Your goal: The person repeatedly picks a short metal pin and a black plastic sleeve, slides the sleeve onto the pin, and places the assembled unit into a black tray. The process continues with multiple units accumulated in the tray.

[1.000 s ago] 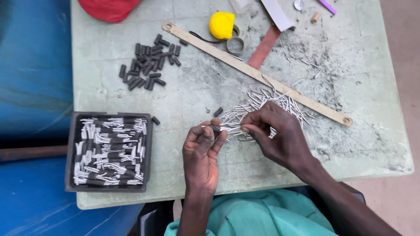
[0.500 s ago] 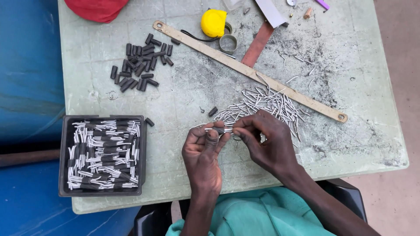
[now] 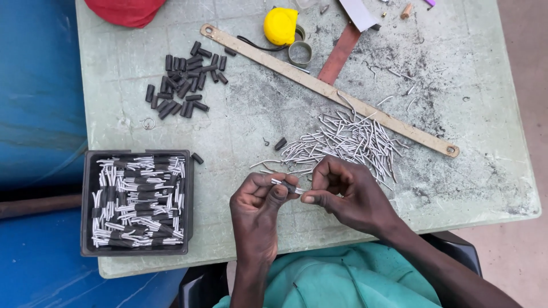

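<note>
Scuffed green table [image 3: 456, 171], pin pile [image 3: 348, 142] just far of hands. Left hand [image 3: 260, 202] & right hand [image 3: 342, 197] pinching pin+sleeve [image 3: 290, 187] near edge; could slip, drop off near side

The surface [image 3: 474, 171] looks like pale green plastic, matt, scuffed and dusted with dark grit, and the pins [image 3: 348, 140] heaped on it are bright, smooth metal, like the one pinched in the fingers [image 3: 279, 193] with a dull black sleeve on it. The loose sleeves [image 3: 182, 85] look like matt black rubber or plastic, the tray [image 3: 85, 199] is dark matt plastic, and the long strip [image 3: 319, 85] is flat, tan and worn, of a material hard to tell. The tape measure [image 3: 281, 25] has a glossy yellow plastic case, and the red bundle [image 3: 125, 10] looks like soft cloth.
</note>
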